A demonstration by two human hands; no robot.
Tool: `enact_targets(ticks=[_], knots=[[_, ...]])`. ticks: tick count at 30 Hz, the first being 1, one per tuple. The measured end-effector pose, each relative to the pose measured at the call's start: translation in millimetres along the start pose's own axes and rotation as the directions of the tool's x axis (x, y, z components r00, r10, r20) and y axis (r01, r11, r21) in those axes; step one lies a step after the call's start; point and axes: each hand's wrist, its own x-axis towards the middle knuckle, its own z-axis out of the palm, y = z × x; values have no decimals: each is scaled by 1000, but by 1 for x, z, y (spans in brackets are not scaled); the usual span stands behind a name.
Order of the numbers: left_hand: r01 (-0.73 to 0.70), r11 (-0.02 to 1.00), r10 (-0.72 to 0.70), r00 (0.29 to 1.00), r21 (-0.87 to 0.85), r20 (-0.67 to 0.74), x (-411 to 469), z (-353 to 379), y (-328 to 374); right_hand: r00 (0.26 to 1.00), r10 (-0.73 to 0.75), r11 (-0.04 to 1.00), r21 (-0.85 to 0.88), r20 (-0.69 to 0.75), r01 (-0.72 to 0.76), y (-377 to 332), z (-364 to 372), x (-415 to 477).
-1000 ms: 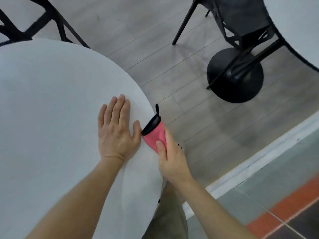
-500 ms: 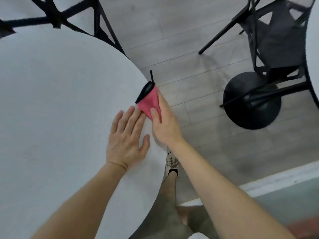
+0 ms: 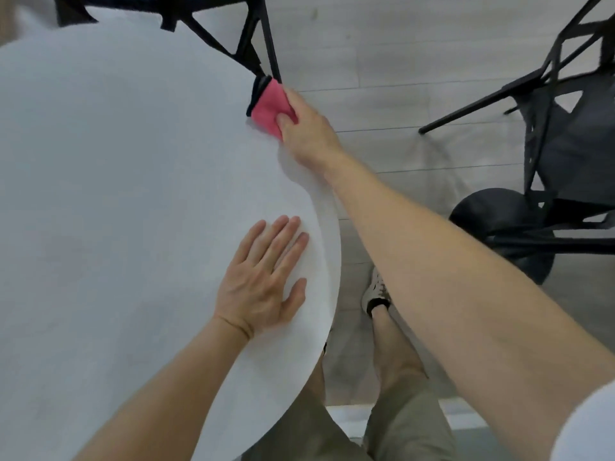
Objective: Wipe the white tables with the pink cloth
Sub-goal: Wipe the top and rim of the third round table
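no writing, label, brand, number or sign can be read. the white table [image 3: 133,194], the pink cloth [image 3: 268,109] and the black chair [image 3: 565,144] show none, and the dark marks on the shoe [image 3: 374,291] are too blurred to tell.

Bare forearms [image 3: 432,247], white short sleeve [image 3: 585,427]; khaki shorts [image 3: 406,427], pale patterned sneaker [image 3: 376,289], dark sock [image 3: 377,306]

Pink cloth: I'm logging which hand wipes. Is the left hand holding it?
No, the right hand grips the pink cloth at the edge of the round white table; the left hand lies flat.
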Motion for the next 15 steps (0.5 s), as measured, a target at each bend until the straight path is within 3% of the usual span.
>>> enact_targets(ticks=[4, 8, 10, 12, 15], knots=[[20, 1000, -21, 999, 19, 42, -1, -5, 4, 994, 26, 999, 42, -102, -22, 37, 7, -101], [47, 999, -48, 998, 21, 46, 10, -13, 6, 999, 46, 998, -33, 1, -46, 61, 1, -206], [89, 996, -89, 996, 7, -6, 31, -21, -7, 999, 32, 999, -20, 24, -31, 45, -8, -167], [261, 965, -258, 962, 27, -93, 58, -29, -34, 999, 1, 996, -92, 38, 2, 18, -8, -76], [639, 766, -602, 750, 64, -275, 99, -35, -93, 962, -136, 962, -198, 238, 185, -41, 3, 71]])
